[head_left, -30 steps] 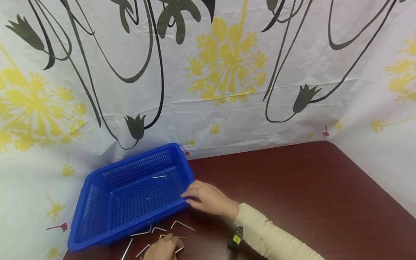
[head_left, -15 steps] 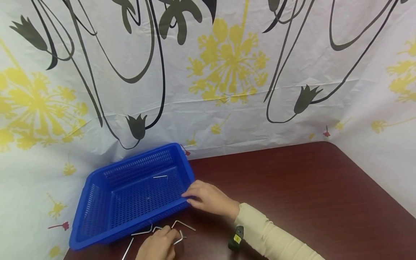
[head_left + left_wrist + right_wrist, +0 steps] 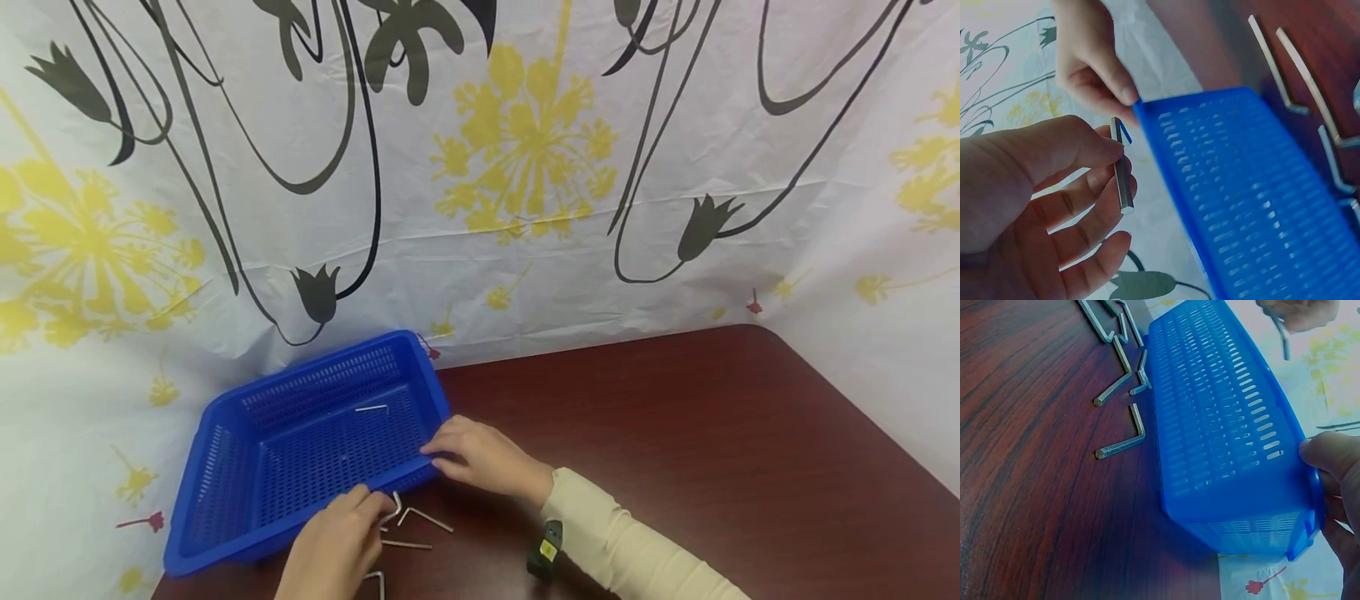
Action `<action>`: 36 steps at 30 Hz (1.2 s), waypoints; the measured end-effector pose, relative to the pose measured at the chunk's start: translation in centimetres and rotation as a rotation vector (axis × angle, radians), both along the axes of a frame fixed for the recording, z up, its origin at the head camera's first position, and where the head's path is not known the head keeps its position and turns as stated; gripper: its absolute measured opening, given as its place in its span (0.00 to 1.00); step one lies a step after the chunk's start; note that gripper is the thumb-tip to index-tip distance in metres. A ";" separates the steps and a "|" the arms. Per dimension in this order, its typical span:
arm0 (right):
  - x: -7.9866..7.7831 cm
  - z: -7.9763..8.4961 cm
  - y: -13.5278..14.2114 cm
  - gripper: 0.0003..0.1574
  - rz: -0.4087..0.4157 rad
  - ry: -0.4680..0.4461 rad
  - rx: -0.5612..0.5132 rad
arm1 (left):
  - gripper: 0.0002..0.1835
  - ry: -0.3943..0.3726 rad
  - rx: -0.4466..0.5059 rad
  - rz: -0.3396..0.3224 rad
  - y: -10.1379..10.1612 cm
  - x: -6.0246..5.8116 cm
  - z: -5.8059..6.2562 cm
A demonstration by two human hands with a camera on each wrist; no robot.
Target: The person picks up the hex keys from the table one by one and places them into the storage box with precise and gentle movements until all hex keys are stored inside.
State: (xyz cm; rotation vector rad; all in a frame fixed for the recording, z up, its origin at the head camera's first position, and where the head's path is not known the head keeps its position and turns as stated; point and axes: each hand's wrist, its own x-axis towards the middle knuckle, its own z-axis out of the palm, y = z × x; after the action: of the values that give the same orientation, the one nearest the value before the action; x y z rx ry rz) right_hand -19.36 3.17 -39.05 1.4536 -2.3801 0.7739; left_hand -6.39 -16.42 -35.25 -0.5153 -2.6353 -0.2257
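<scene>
My left hand (image 3: 330, 542) pinches a silver L-shaped hex key (image 3: 1121, 178) between thumb and fingertips, close to the front rim of a blue plastic basket (image 3: 247, 537). The other fingers of that hand are loosely bent in the left wrist view. My right hand (image 3: 487, 462) grips the basket's rim at its right front corner, thumb on one side and fingers on the other. One hex key (image 3: 371, 408) lies on the basket's perforated floor, towards the back.
Several more hex keys, such as one (image 3: 1122, 445) by the basket's side, lie on the dark red-brown table (image 3: 637, 433) in front of the basket. A white patterned cloth (image 3: 525, 292) hangs behind and at both sides.
My left hand has picked up a hex key from the group on the table and raised it towards the basket's front rim. The right hand has stayed on the rim.
</scene>
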 end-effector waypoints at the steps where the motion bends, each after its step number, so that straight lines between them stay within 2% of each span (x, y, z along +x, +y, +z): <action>1: 0.0 0.0 0.0 0.13 0.000 -0.001 0.000 | 0.15 0.005 0.002 0.005 -0.1 -0.1 0.3; 9: 0.2 0.0 0.1 0.12 -0.003 0.006 -0.011 | 0.15 -0.005 -0.029 0.039 -1.0 -1.6 2.3; 13: 0.1 0.1 0.1 0.12 -0.006 0.003 -0.011 | 0.15 0.024 -0.085 0.051 -1.8 -2.6 2.9; 18: 0.1 0.0 0.1 0.12 0.001 0.021 -0.020 | 0.15 0.057 -0.111 0.034 -2.8 -3.7 3.3; 25: 0.0 -0.1 0.1 0.12 -0.001 0.011 -0.003 | 0.14 -0.010 -0.115 0.063 -4.0 -5.3 5.0; 29: 0.0 0.0 0.1 0.13 -0.009 0.002 0.007 | 0.13 0.019 -0.126 0.025 -4.8 -6.4 5.7; 36: 0.1 -0.1 0.1 0.13 -0.009 -0.006 0.007 | 0.12 0.063 -0.138 -0.049 -6.4 -8.7 5.6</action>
State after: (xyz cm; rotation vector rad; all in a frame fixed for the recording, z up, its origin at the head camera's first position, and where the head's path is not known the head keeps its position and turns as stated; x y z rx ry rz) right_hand -19.30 3.22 -39.17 1.4436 -2.3946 0.7699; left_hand -15.07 -22.81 -29.60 -0.6226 -2.5906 -0.0413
